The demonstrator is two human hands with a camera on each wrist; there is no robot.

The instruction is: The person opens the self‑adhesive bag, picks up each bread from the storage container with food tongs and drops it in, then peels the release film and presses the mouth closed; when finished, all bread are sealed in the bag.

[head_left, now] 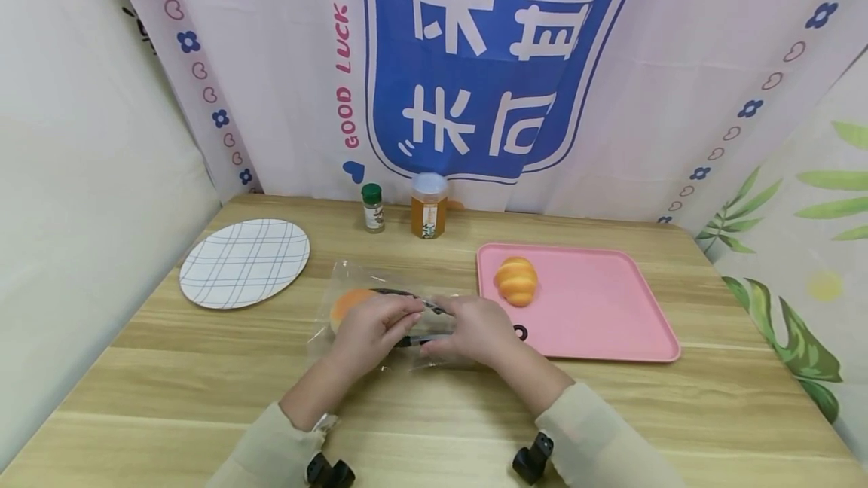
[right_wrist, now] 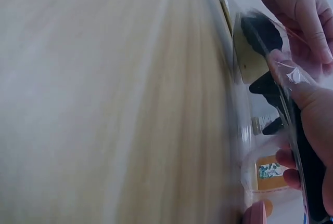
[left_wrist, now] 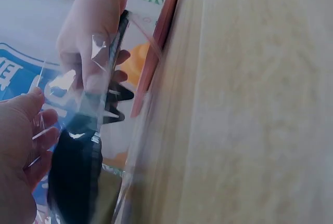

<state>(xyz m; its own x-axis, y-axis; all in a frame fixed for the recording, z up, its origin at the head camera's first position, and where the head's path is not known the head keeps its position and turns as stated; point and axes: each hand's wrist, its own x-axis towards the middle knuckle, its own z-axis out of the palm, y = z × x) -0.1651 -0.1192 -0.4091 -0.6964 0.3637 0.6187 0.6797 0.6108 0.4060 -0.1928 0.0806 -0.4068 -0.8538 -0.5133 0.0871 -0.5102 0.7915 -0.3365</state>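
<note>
A clear plastic bag point(head_left: 349, 271) lies across the middle of the table, with a round orange-brown bread piece point(head_left: 347, 303) at its left end. Black tongs point(left_wrist: 75, 169) overlap the bag, their two arms apart and a black ring at the right end. My right hand point(head_left: 477, 328) grips the tongs' handle, its thumb seen behind shiny plastic in the right wrist view. My left hand point(head_left: 371, 322) pinches the clear plastic beside the tongs and partly covers the bread piece.
A pink tray point(head_left: 597, 307) holding a croissant-shaped bun point(head_left: 517, 281) is at the right. On the left lies a checked oval plate point(head_left: 244, 263). A green-capped spice jar point(head_left: 372, 208) and an amber jar point(head_left: 429, 207) stand at the back, before a printed cloth.
</note>
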